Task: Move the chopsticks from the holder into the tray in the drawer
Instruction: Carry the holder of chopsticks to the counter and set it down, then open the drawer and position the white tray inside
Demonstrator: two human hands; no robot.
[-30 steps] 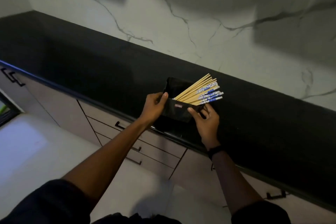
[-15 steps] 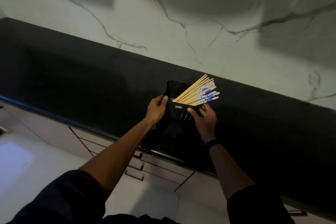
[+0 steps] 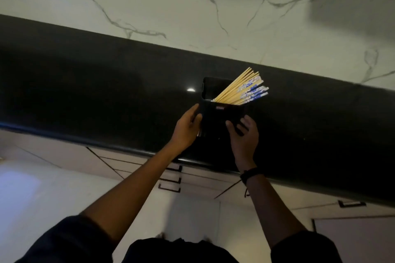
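A black chopstick holder (image 3: 222,113) stands on the dark countertop (image 3: 106,96), well back from its front edge. Several wooden chopsticks (image 3: 241,89), some with blue-and-white patterned ends, fan out of it toward the upper right. My left hand (image 3: 188,128) grips the holder's lower left side, thumb on the front. My right hand (image 3: 242,134) is at the lower right corner with fingers spread and loose against it. No tray or open drawer is in view.
Closed white drawers with black handles (image 3: 171,179) sit under the counter edge, and another handle (image 3: 351,203) is at the right. A white marble backsplash (image 3: 213,17) rises behind the counter. The floor (image 3: 32,194) is pale.
The holder has moved further back onto the countertop. Both hands now sit lower on its sides, and my right hand's fingers have loosened. The view has tilted down toward the drawers.
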